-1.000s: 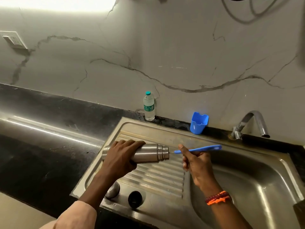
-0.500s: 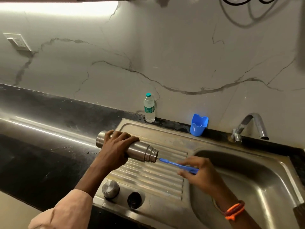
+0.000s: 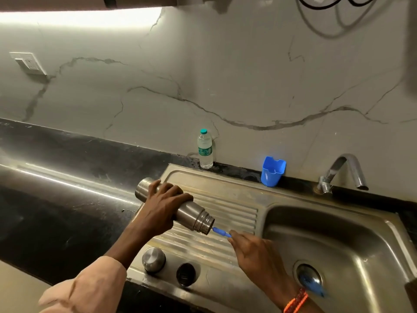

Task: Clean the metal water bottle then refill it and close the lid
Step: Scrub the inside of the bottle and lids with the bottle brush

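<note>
Gripping the cylindrical steel water bottle around its middle, your left hand tilts it above the ridged drainboard, mouth aimed right. Your right hand pinches a thin blue brush entering that mouth.

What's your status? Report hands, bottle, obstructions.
Left hand grips bottle, tilted over drainboard. Right hand holds brush at its mouth. Lid off. Nothing in the way.

Left hand at frame centre wraps round the metal bottle; right hand, lower right, pinches the blue brush at its mouth
</note>
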